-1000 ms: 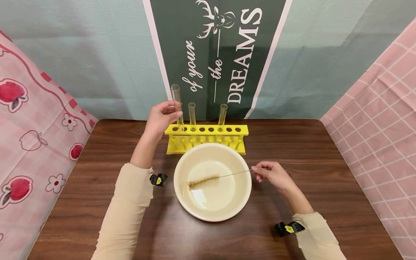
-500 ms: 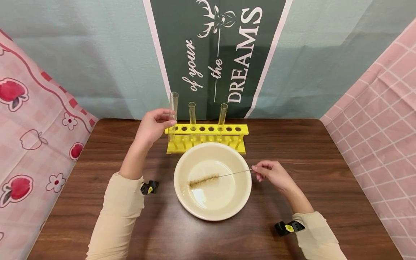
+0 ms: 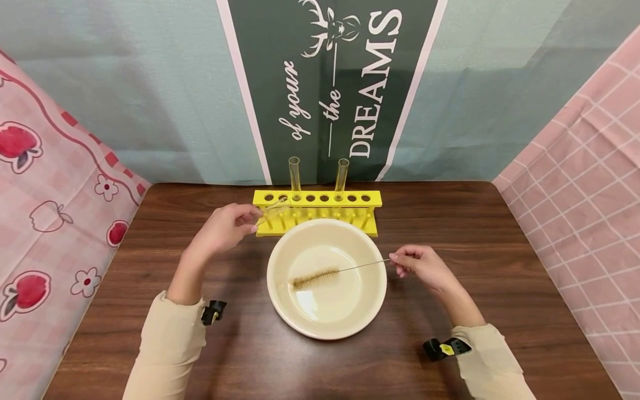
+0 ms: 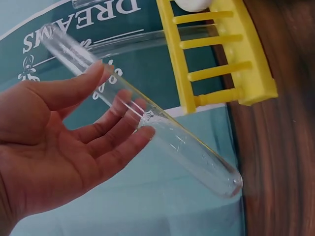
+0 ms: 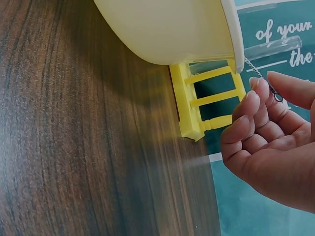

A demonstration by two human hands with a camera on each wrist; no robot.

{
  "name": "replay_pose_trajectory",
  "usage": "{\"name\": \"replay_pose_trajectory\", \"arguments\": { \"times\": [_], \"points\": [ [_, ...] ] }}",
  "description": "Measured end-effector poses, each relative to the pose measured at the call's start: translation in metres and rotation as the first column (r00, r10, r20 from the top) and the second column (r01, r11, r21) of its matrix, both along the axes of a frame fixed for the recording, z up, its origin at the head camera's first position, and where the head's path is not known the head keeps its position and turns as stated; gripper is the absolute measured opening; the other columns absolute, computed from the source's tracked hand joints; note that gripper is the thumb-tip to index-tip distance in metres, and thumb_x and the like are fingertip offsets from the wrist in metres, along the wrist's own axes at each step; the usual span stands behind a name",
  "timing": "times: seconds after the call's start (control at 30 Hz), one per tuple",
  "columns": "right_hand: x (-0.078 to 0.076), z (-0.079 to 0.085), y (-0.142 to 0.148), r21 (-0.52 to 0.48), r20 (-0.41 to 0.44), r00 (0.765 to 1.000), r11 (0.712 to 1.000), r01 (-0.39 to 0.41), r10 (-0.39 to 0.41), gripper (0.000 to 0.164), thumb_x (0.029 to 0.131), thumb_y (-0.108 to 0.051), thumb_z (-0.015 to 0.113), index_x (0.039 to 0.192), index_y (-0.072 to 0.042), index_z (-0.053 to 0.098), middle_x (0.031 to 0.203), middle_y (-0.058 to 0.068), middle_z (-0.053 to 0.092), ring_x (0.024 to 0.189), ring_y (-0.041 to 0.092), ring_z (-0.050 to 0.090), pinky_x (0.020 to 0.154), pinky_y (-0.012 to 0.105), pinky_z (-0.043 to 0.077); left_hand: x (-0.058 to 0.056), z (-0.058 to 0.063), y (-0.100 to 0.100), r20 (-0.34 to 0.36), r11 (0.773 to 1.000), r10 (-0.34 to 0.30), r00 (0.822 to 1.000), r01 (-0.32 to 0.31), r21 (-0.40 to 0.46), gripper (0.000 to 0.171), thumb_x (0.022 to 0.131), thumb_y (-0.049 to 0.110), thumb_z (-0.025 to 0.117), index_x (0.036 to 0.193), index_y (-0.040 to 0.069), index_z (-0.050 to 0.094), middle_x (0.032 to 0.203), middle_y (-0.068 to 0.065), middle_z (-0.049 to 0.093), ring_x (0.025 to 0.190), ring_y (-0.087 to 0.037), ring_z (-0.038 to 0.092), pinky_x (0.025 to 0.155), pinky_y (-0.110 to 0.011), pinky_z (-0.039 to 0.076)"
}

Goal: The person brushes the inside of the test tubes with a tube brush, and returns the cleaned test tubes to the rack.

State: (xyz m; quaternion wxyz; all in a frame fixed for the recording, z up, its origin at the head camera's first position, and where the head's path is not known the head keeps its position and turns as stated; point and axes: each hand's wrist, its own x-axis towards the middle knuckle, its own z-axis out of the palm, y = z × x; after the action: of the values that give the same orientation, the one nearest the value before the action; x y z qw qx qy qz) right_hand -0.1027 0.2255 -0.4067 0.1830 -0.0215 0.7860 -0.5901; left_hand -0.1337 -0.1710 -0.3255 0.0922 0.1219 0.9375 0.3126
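My left hand pinches a clear glass test tube between thumb and fingertips, just left of the yellow test tube rack. The tube slants, and in the head view its mouth end overlaps the rack's left part. Its rounded end shows at lower right in the left wrist view, with droplets on the glass. My right hand grips the thin twisted-wire handle of a test tube brush at the looped end. The brush's tan bristles lie within the round cream basin, and its wire crosses the right rim.
Two more test tubes stand in the rack, one left of the middle and one to the right. The basin sits right in front of the rack on the dark wooden table. A printed curtain hangs behind the table.
The left hand has come down and left, lifting away from above the rack. Its test tube has gone from upright to strongly tilted. The right hand and brush have hardly moved.
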Motion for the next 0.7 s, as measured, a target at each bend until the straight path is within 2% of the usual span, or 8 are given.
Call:
{"name": "replay_pose_trajectory", "arguments": {
  "times": [0.17, 0.3, 0.47, 0.7],
  "points": [
    [-0.001, 0.001, 0.004, 0.017, -0.001, 0.999, 0.999, -0.037, 0.037, 0.028, 0.088, -0.010, 0.059, 0.091, 0.018, 0.055, 0.068, 0.008, 0.055, 0.061, 0.015, 0.055, 0.063, 0.038, 0.050, 0.005, -0.009, -0.003, 0.010, 0.996, -0.073, 0.997, 0.074, -0.057, 0.024, 0.084, 0.005, 0.063, 0.107, 0.003, 0.063, 0.089, -0.012, 0.060, 0.086, -0.028, 0.054, 0.074, -0.043, 0.044],
    [-0.002, 0.003, 0.008, 0.044, 0.005, 0.997, 0.996, -0.077, 0.077, 0.026, 0.088, -0.010, 0.060, 0.089, 0.016, 0.057, 0.067, 0.009, 0.056, 0.061, 0.016, 0.055, 0.064, 0.040, 0.050, 0.008, -0.015, -0.004, 0.041, 0.989, -0.127, 0.991, 0.130, -0.070, 0.022, 0.083, 0.004, 0.064, 0.105, 0.004, 0.064, 0.085, -0.008, 0.060, 0.083, -0.025, 0.054, 0.072, -0.042, 0.044],
    [-0.003, 0.007, 0.011, 0.078, 0.015, 0.994, 0.991, -0.106, 0.105, 0.024, 0.085, -0.014, 0.064, 0.083, 0.010, 0.060, 0.063, 0.008, 0.055, 0.059, 0.020, 0.054, 0.064, 0.039, 0.047, 0.012, -0.020, -0.003, 0.096, 0.986, -0.136, 0.986, 0.144, -0.081, 0.023, 0.082, 0.004, 0.065, 0.105, 0.004, 0.064, 0.086, -0.007, 0.059, 0.082, -0.024, 0.053, 0.071, -0.040, 0.044],
    [-0.005, 0.013, 0.015, 0.071, 0.024, 0.991, 0.989, -0.132, 0.131, 0.025, 0.087, -0.010, 0.061, 0.088, 0.015, 0.059, 0.063, 0.006, 0.056, 0.060, 0.017, 0.055, 0.064, 0.039, 0.048, 0.016, -0.023, -0.002, 0.117, 0.984, -0.141, 0.983, 0.152, -0.090, 0.023, 0.082, 0.004, 0.065, 0.105, 0.005, 0.064, 0.085, -0.006, 0.058, 0.081, -0.022, 0.052, 0.070, -0.038, 0.044]
  ]
}}
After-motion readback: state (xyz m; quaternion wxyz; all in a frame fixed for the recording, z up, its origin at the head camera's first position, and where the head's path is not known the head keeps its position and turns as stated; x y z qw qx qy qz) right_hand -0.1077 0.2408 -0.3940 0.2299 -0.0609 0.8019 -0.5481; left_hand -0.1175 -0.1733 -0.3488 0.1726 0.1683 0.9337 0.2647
